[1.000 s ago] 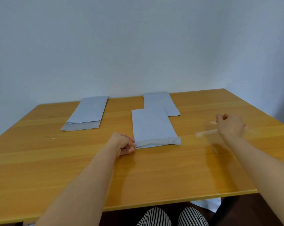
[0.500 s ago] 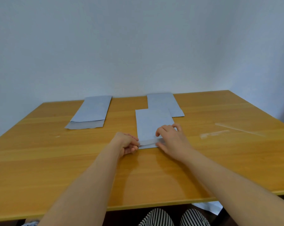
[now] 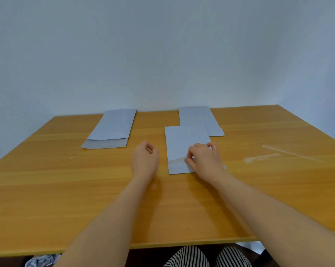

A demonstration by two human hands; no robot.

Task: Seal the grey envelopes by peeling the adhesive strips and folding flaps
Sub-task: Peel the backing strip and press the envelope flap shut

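Surface: wooden surface point(image 3: 47, 199), seen from the near edge; far edge meets a pale wall point(image 3: 162, 54).
Worked envelope: grey envelope point(image 3: 184, 143) lies flat near the middle of the surface, long axis running from near edge to far edge. Its near end shows a fold line with a shiny band across it.
Right hand: right hand point(image 3: 205, 160) rests on the near right part of this envelope, fingers point(image 3: 190, 153) curled, tips pressing down at the fold; grip not closed around anything, just pressing on the paper.
Left hand: left hand point(image 3: 145, 160) is just left of the envelope, apart from it, above or on the bare surface; grip loosely curled, holding nothing visible.
Far envelope: second envelope point(image 3: 199, 120) toward the far edge, its near part tucked under the worked envelope's far right corner.
Stack: stack of envelopes point(image 3: 112, 130) toward the far left corner, well apart from both hands, lower sheets showing at its near end.
Strips: two clear peeled strips point(image 3: 262, 158) lie toward the right edge, well apart from the envelopes.
Below near edge: striped trousers point(image 3: 191, 257).
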